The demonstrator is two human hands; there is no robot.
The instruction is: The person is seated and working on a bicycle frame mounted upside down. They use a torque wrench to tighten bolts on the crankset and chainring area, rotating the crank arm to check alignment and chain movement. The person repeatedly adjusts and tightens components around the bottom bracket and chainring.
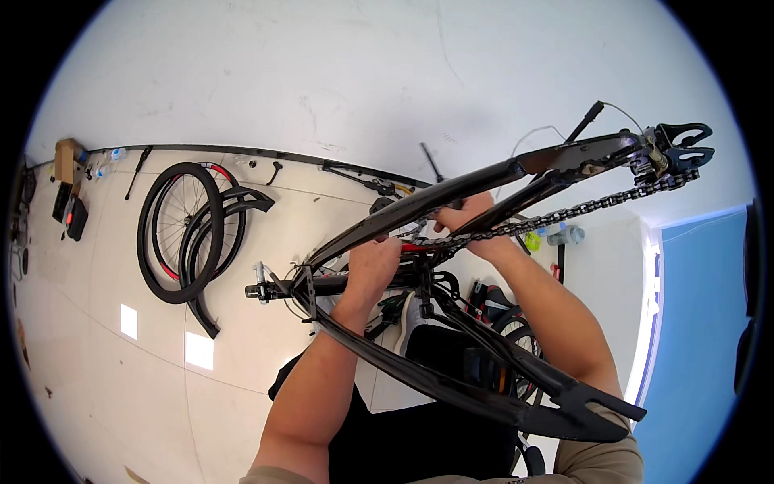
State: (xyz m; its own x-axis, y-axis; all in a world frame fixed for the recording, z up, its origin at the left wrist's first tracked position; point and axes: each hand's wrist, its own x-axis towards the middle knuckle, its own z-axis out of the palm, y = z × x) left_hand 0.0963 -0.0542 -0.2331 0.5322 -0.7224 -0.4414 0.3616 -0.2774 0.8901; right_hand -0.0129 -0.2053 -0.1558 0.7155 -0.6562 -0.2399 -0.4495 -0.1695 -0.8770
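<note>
A black bicycle frame (451, 190) lies across my view, its rear fork arms reaching right. A metal chain (556, 217) runs from the derailleur (653, 159) at the upper right toward the middle of the frame. My left hand (375, 264) is between the frame tubes, fingers curled and pressed together beside a red part (417, 248) near the chain's left end. Reaching under the upper tubes, my right hand (468, 216) has bent fingers close to the same spot. The tubes partly hide both hands' fingertips, and what they pinch cannot be made out.
Tyres and a red-rimmed wheel (181, 232) with curved black mudguards (242, 196) lie on the tiled floor at left. Beyond them are a cardboard box (68, 159) and small tools. A white wall (266, 73) stands behind the frame. A saddle (497, 302) lies below right.
</note>
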